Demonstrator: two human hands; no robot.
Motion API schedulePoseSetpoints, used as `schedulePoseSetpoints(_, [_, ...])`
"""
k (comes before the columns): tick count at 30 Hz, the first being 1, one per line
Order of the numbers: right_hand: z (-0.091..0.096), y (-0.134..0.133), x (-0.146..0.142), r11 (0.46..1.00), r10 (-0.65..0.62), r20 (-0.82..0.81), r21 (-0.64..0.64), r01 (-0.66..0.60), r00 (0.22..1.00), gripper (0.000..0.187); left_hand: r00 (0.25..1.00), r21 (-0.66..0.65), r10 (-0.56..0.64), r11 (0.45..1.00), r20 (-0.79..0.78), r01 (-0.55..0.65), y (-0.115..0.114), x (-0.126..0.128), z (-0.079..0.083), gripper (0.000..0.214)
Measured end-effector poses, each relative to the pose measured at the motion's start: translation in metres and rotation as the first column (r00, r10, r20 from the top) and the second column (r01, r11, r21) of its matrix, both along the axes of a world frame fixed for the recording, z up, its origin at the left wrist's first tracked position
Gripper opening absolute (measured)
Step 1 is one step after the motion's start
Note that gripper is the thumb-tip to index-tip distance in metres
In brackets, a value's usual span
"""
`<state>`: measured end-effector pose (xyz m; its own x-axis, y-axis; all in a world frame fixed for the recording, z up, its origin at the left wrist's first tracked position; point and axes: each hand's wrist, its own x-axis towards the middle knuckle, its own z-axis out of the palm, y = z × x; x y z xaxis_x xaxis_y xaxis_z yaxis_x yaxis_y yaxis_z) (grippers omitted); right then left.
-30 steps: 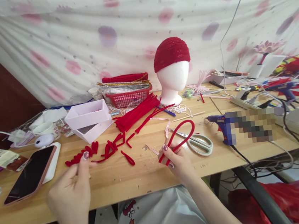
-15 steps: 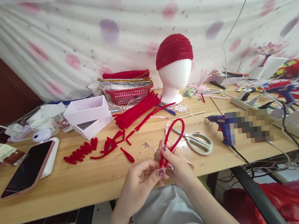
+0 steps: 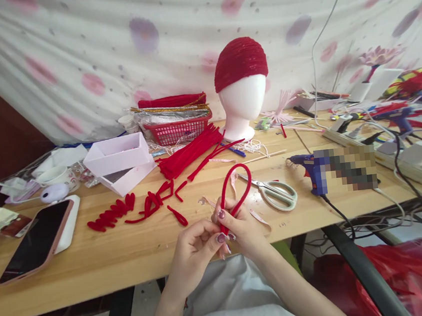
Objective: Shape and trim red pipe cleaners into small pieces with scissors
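A red pipe cleaner point(image 3: 238, 188) bent into a loop stands up from my two hands at the near edge of the wooden table point(image 3: 130, 247). My right hand point(image 3: 242, 225) grips the loop's two ends. My left hand point(image 3: 196, 250) meets it from the left, fingertips pinched on those same ends. Small folded red pieces point(image 3: 111, 216) lie in a row to the left. A bundle of straight red pipe cleaners point(image 3: 190, 152) lies behind them. Scissors point(image 3: 277, 191) lie just right of the loop.
A foam head point(image 3: 243, 104) wearing a red cap stands at the back. A red basket point(image 3: 177, 126), pink boxes point(image 3: 118, 160), a phone point(image 3: 35, 242) and a white cup sit to the left. A blue glue gun point(image 3: 310, 170), cables and a power strip crowd the right.
My left hand came from the folded pieces on the left across to the loop and pinched its ends. The loop has been squeezed narrower and stands more upright.
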<state>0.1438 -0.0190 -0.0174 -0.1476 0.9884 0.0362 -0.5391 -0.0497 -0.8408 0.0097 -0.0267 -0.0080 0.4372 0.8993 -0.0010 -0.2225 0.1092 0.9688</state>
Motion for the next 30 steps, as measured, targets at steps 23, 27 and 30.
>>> schedulePoseSetpoints(23, [-0.006, 0.004, -0.011, 0.998, -0.060, -0.010, -0.014, 0.060, 0.998, 0.041, 0.977, 0.003, 0.201, 0.980, -0.075, -0.201, -0.007, 0.010, 0.002, 0.035])
schedulePoseSetpoints(27, [-0.009, 0.005, -0.015, 0.997, -0.059, -0.024, -0.041, 0.058, 0.998, 0.044, 0.964, 0.024, 0.255, 0.967, -0.074, -0.254, -0.010, 0.014, 0.004, 0.036])
schedulePoseSetpoints(30, [-0.011, 0.005, -0.018, 0.996, -0.080, -0.041, -0.043, 0.078, 0.996, 0.044, 0.954, 0.039, 0.295, 0.955, -0.057, -0.294, -0.013, 0.019, 0.005, 0.039])
